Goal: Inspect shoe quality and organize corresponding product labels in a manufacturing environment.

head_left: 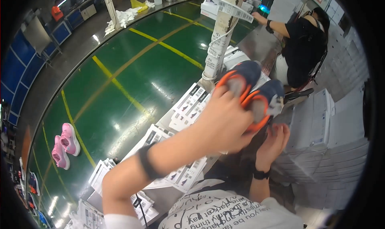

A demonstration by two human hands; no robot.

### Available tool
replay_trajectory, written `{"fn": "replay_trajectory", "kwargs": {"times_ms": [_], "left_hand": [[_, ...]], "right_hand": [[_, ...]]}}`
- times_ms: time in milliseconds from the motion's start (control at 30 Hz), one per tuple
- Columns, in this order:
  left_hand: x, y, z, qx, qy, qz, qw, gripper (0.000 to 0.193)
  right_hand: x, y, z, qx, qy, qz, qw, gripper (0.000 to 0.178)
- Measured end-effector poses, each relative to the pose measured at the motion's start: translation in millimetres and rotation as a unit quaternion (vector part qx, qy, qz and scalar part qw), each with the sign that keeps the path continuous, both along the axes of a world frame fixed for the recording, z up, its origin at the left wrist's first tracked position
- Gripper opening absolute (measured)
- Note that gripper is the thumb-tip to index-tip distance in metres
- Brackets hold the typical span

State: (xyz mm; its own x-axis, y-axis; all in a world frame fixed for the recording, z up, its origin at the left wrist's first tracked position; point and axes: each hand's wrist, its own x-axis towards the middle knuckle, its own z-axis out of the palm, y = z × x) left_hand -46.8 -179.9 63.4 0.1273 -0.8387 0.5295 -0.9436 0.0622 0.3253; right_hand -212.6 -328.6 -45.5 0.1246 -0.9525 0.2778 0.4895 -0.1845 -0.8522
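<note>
My left hand [232, 118] is closed on a pair of sneakers [262, 93], dark navy with bright orange collars. It grips them together by the heel ends, and their toes point up and away to the right. Just below the pair is my right hand [274, 144], its fingers loosely bent and apart, holding nothing that I can see. Under my left forearm lie stacks of white printed label sheets [188, 108] with small shoe pictures, along the edge of the green belt [132, 76].
A pair of pink sneakers [66, 144] rests on the belt at the left. A white post [220, 40] stands beyond my hands. Stacked white shoe boxes [313, 120] fill the right side. A co-worker in black [300, 48] reaches toward a white box lid [234, 10] at the far right.
</note>
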Motion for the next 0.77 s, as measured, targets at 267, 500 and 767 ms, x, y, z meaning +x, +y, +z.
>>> {"fn": "replay_trajectory", "kwargs": {"times_ms": [267,500,767], "left_hand": [[59.2,-177.5,-67.5,0.117,-0.113,0.107,0.981,0.045],[21.5,-29.3,-55.8,-0.022,0.097,0.08,0.992,0.043],[-69.3,214.9,-116.9,0.215,0.455,0.446,0.74,0.069]], "right_hand": [[-23.5,22.5,-32.1,0.032,0.133,0.129,0.982,0.013],[15.7,52.7,-36.3,-0.209,0.411,0.38,0.802,0.017],[53.6,101.3,-61.7,-0.398,0.532,0.464,0.587,0.051]]}}
